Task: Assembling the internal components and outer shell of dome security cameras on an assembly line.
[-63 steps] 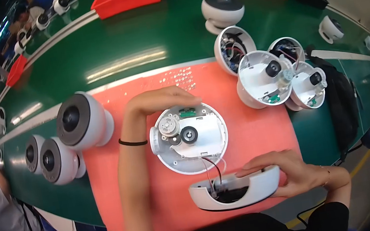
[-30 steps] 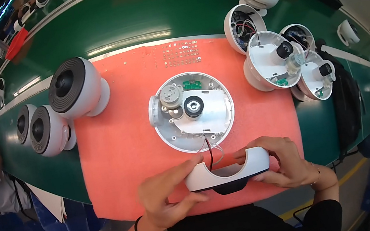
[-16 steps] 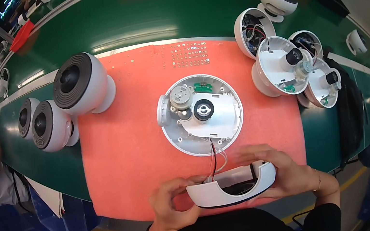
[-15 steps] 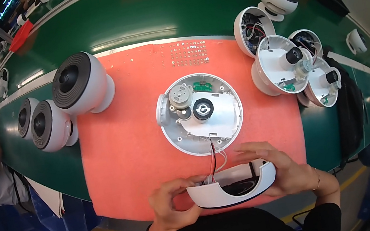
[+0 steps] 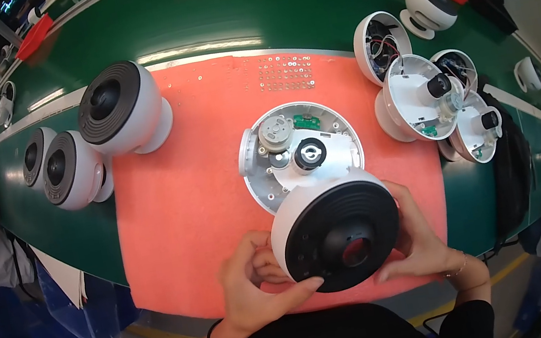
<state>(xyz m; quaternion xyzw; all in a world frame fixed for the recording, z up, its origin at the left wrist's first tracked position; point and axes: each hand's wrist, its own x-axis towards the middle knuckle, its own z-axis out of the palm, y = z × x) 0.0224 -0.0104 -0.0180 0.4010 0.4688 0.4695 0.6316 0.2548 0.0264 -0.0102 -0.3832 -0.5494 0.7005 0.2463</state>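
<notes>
The hands — left hand (image 5: 255, 290) and right hand (image 5: 418, 241) — are now gripping the camera dome (image 5: 338, 233) tipped up, black lens face showing where its open underside showed before, just beside the round base (image 5: 300, 153) on the table's orange mat (image 5: 182, 198) — judging by this, it is being turned for fitting.

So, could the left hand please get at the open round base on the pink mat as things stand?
Probably not at once: the left hand and right hand both hold the dome cover, which overlaps the open round base near edge.
</notes>
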